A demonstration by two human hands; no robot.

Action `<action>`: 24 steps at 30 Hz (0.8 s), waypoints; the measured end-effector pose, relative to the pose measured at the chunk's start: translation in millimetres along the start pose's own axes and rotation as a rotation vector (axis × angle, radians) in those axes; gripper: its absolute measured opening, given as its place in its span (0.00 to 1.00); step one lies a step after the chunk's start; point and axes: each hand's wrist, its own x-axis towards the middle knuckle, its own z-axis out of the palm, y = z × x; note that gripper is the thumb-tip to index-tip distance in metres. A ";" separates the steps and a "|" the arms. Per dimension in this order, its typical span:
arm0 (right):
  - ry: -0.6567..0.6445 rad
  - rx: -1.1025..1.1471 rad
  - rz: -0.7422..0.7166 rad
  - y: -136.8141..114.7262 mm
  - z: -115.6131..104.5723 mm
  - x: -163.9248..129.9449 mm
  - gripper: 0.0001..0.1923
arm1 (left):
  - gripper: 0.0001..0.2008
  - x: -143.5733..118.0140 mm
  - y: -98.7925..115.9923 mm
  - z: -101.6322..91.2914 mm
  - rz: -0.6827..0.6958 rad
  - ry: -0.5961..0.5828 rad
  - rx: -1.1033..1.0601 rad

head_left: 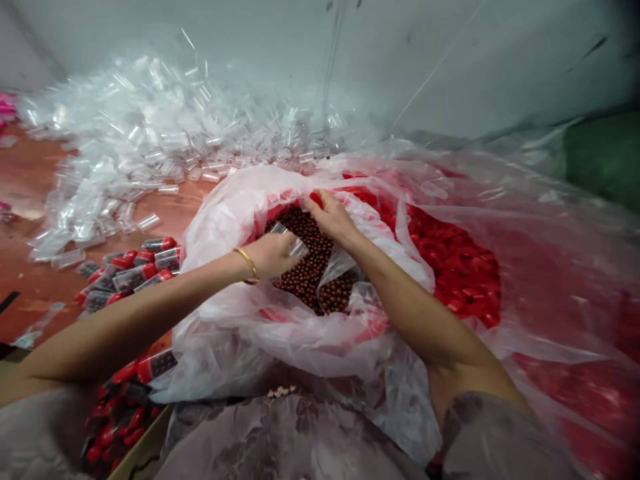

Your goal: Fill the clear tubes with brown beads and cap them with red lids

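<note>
At frame centre, the left hand [273,255] gripped a clear tube [290,240] over brown beads [310,267]; the right hand [330,217] pinched a red cap [316,198]. Capping appeared imminent, requiring alignment.

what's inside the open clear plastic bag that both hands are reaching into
The clear plastic bag holds small round dark brown balls. The left hand holds a small clear plastic tube over them; the right hand pinches a red cap. How deep the balls go is hidden.

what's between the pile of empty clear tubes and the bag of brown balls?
Head view: bare reddish floor, a few stray clear tubes, then the bag's plastic rim.
</note>
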 end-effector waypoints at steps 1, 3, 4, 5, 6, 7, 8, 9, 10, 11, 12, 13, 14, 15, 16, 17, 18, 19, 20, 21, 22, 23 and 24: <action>0.027 0.082 0.045 -0.2 0.3 0.6 0.22 | 0.04 4.0 -2.4 12.0 -0.025 -0.066 0.083; 0.043 0.250 0.126 -0.9 -3.5 -4.3 0.22 | 0.05 17.9 -11.1 34.7 -0.081 -0.142 0.100; 0.044 0.321 0.156 -1.5 -7.5 -8.4 0.23 | 0.08 26.8 -16.5 45.0 -0.106 -0.159 0.068; 0.048 0.380 0.180 -2.3 -12.5 -12.7 0.23 | 0.10 36.2 -22.0 54.5 -0.143 -0.172 0.004; 0.060 0.426 0.199 -3.3 -18.1 -16.4 0.23 | 0.10 45.5 -26.9 63.2 -0.191 -0.185 -0.080; 0.074 0.461 0.214 -4.4 -23.7 -19.2 0.24 | 0.10 54.4 -30.7 71.0 -0.237 -0.194 -0.170; 0.086 0.487 0.225 -5.6 -28.9 -21.0 0.25 | 0.09 62.4 -33.2 77.8 -0.272 -0.201 -0.256; 0.100 0.509 0.232 -6.8 -33.3 -21.8 0.25 | 0.07 69.4 -34.3 83.3 -0.295 -0.200 -0.330; 0.116 0.527 0.235 -7.9 -36.7 -21.8 0.26 | 0.05 75.3 -33.8 87.1 -0.315 -0.189 -0.398; 0.133 0.540 0.236 -8.8 -39.0 -21.4 0.26 | 0.04 80.1 -32.1 89.0 -0.328 -0.169 -0.445; 0.149 0.549 0.233 -9.6 -40.4 -20.8 0.27 | 0.05 84.0 -29.5 88.9 -0.328 -0.146 -0.464; 0.161 0.555 0.228 -10.2 -41.1 -20.2 0.27 | 0.08 86.9 -26.2 86.8 -0.333 -0.126 -0.516; 0.171 0.558 0.222 -10.7 -41.4 -19.7 0.27 | 0.10 88.9 -22.8 83.1 -0.335 -0.112 -0.589; 0.178 0.559 0.217 -11.0 -41.7 -19.5 0.27 | 0.11 89.9 -19.5 78.2 -0.333 -0.106 -0.667; 0.182 0.559 0.214 -11.2 -42.0 -19.4 0.27 | 0.11 90.0 -16.6 72.7 -0.322 -0.103 -0.753; 0.186 0.561 0.210 -11.3 -42.6 -19.5 0.27 | 0.11 89.0 -14.2 67.3 -0.305 -0.099 -0.839; 0.188 0.564 0.209 -11.2 -43.3 -19.6 0.26 | 0.13 87.0 -12.2 62.4 -0.275 -0.090 -0.917; 0.189 0.568 0.209 -11.0 -44.2 -19.8 0.26 | 0.15 84.0 -10.6 58.4 -0.227 -0.077 -0.977; 0.187 0.574 0.212 -10.7 -44.9 -20.0 0.26 | 0.18 80.2 -9.2 55.4 -0.165 -0.065 -1.019; 0.185 0.579 0.213 -10.1 -45.4 -20.2 0.25 | 0.20 75.8 -7.8 53.3 -0.101 -0.060 -1.069; 0.183 0.581 0.213 -9.3 -45.6 -20.3 0.24 | 0.22 70.9 -6.4 51.9 -0.041 -0.065 -1.116; 0.182 0.577 0.212 -8.3 -45.3 -20.2 0.24 | 0.24 65.7 -4.7 50.9 0.004 -0.083 -1.153; 0.183 0.566 0.210 -6.9 -44.6 -20.0 0.23 | 0.24 60.3 -2.9 50.0 0.030 -0.108 -1.190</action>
